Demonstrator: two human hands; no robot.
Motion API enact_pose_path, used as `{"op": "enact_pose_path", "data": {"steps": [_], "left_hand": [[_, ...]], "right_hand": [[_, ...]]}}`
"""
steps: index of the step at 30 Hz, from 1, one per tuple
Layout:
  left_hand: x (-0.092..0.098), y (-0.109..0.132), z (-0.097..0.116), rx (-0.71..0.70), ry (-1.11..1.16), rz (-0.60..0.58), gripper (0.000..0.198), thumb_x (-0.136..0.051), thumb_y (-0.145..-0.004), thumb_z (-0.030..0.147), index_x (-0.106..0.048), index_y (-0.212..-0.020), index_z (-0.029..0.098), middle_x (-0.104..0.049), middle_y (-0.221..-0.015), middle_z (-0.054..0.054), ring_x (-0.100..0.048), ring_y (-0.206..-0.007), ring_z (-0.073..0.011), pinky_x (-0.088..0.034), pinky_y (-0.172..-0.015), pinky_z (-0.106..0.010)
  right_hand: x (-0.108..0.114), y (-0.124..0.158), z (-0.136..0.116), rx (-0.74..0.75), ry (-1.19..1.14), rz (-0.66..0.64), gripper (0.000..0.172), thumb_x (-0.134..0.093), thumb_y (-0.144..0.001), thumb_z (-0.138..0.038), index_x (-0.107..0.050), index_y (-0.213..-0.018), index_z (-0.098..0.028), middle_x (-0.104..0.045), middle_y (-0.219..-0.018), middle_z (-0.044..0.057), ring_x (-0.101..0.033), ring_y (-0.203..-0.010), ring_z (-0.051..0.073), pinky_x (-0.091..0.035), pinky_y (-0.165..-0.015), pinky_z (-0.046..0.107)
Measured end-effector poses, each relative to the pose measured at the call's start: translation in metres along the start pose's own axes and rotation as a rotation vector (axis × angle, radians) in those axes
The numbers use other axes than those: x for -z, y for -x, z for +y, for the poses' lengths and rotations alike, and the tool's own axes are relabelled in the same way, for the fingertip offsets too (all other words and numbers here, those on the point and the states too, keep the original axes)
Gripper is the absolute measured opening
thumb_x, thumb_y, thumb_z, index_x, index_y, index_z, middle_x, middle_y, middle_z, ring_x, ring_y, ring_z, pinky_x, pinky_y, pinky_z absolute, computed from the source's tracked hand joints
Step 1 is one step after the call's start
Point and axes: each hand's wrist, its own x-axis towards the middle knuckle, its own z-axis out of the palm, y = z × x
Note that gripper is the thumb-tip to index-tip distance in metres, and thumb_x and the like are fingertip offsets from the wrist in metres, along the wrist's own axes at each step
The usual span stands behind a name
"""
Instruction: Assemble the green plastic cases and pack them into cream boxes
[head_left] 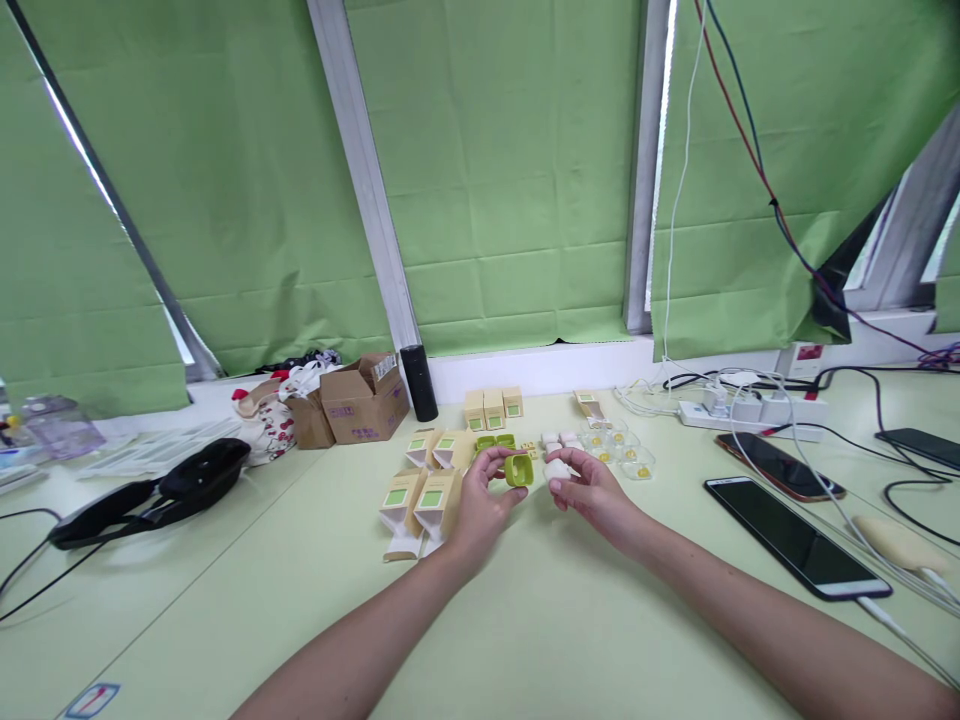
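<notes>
**Two hands, two small parts, over a crowded counter**

The left hand pinches a small green case between thumb and fingertips, holding it just above the pale green counter, with its open side turned toward the person. The right hand is curled round a small white piece, gripped at the fingertips. The two parts sit just beside each other, with a narrow gap between them; I cannot tell more about the white piece's shape.

Below the left hand lie tan cartons with green labels, tipped on their sides. Behind the hands stand three upright little boxes, and right of those lie clear trays with yellow spots in them.

Further right is a white power strip thick with cables, and a dark phone lies flat with a cable plugged in. On the left, a cardboard box stands open beside a black cylinder — both near the window ledge.
</notes>
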Motion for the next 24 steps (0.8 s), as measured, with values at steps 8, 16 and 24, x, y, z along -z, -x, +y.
{"op": "enact_pose_path", "data": {"steps": [8, 16, 24], "left_hand": [[0.001, 0.001, -0.002, -0.007, -0.142, 0.064, 0.046, -0.075, -0.069, 0.007, -0.064, -0.11, 0.023, -0.074, -0.118, -0.007, -0.068, -0.116, -0.0262, -0.045, -0.1, -0.04], [0.0, 0.003, -0.003, -0.037, -0.227, 0.073, 0.045, -0.073, -0.071, 0.005, -0.067, -0.112, 0.024, -0.068, -0.122, -0.007, -0.065, -0.116, -0.025, -0.045, -0.102, -0.041], [-0.002, 0.008, 0.003, -0.072, -0.282, 0.069, 0.048, -0.074, -0.07, 0.004, -0.072, -0.111, 0.028, -0.057, -0.12, -0.006, -0.062, -0.112, -0.0238, -0.048, -0.104, -0.042]], "right_hand": [[0.001, -0.001, -0.004, -0.11, -0.077, 0.042, 0.044, -0.095, -0.06, -0.033, -0.077, -0.099, -0.021, -0.073, -0.107, 0.007, -0.052, -0.067, 0.012, -0.044, -0.054, 0.026], [-0.004, 0.001, -0.008, -0.055, -0.129, -0.017, 0.045, -0.095, -0.061, -0.033, -0.079, -0.101, -0.018, -0.074, -0.093, 0.008, -0.059, -0.072, 0.016, -0.044, -0.055, 0.027], [0.002, -0.004, 0.003, 0.033, 0.149, 0.056, 0.047, -0.092, -0.065, -0.049, -0.076, -0.098, -0.018, -0.067, -0.074, 0.0, -0.047, -0.051, 0.009, -0.039, -0.048, 0.026]]}}
